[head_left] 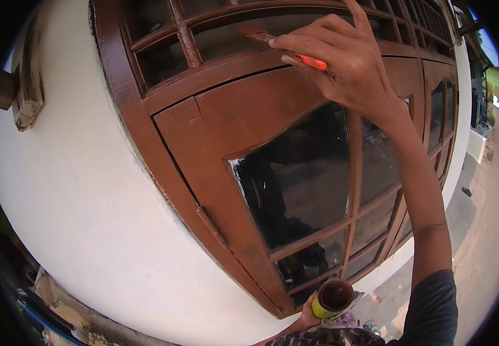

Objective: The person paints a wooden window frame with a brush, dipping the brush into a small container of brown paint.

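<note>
Raised high in front of the window frame, my right hand (347,60) pinches a paintbrush (313,61) by its orange handle. Brown paint covers the bristles, which point left at a bar of the upper grille (220,64). Whether they touch the wood I cannot tell. Low down near my body, my left hand (308,314) grips a yellow-green paint can (322,305) with brown paint inside; some fingers are hidden behind it. Between the hands is a brown wooden window (209,132) with dark glass panes (301,173) and white smears along the pane's edge.
A white wall (82,190) runs along the left of the frame, with a wooden piece (29,86) jutting out at upper left. A hinge (211,226) sits on the window's left edge. At right lies a sunlit path (486,213) with a dark object (467,191).
</note>
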Tool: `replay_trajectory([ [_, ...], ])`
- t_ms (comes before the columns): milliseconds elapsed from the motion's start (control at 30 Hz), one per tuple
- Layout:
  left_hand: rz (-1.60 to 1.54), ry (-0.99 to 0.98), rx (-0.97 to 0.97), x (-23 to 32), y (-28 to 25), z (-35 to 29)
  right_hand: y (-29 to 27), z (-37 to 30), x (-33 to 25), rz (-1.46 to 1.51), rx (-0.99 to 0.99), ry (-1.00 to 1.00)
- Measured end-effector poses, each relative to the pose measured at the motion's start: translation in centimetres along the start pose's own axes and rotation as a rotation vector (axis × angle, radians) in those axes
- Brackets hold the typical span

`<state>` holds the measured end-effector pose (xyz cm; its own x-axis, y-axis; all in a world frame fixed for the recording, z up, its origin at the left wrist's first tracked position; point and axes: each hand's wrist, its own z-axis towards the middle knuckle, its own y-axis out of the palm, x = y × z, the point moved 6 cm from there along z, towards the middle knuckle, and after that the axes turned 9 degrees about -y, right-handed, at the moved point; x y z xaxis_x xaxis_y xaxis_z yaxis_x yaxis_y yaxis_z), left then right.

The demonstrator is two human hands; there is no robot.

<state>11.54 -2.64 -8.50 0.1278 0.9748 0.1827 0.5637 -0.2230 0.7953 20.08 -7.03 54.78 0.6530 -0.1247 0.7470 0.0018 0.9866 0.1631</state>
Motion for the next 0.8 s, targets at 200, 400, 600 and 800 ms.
replay_trajectory([
  [200,0.004,0.004,0.006,0.0,0.1,-0.3,-0.9,1.0,0.7,-0.029,-0.005,-0.027],
  [400,0.009,0.000,0.016,0.1,0.3,-0.4,-0.4,-0.2,0.5,0.042,-0.067,0.032],
  [600,0.012,0.007,0.010,0.3,0.5,-0.4,-0.7,0.6,1.2,-0.073,-0.034,-0.019],
  [800,0.000,-0.042,0.002,0.1,1.0,-0.2,-0.5,-0.9,0.8,-0.097,-0.082,-0.024],
])
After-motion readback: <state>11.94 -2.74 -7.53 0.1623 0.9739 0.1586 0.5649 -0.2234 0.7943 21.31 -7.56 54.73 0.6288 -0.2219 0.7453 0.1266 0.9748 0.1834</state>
